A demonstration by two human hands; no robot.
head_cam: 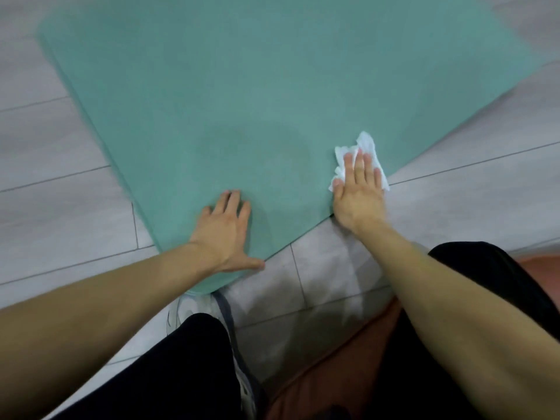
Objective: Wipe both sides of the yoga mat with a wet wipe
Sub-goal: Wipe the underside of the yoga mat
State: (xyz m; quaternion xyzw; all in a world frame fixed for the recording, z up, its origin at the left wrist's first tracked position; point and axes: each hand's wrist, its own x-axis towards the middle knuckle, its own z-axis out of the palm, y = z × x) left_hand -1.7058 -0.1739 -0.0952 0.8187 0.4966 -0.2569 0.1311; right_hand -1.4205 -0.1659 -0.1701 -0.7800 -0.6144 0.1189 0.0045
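So on the left you've got pale grey floor planks, and the teal yoga mat is spread flat over them, running away from the person at an angle.

The left hand is planted flat on the mat's near corner, fingers straight and a bit spread, thumb stuck out toward the near edge. It isn't holding anything, just pressing down. Right below that hand the mat's rounded corner sits just beside a whitish sneaker, with a black trouser leg under it.

Up and to the right of the left hand there's a slightly darker patch on the mat; can't say if it's damp or just shadow.

Then the right hand lies flat on a crumpled white wet wipe, fingers straight and close together, pressing it onto the mat right at the right edge. The wipe pokes out past the fingertips and on both sides. The heel of the hand hangs over the edge onto the floor.
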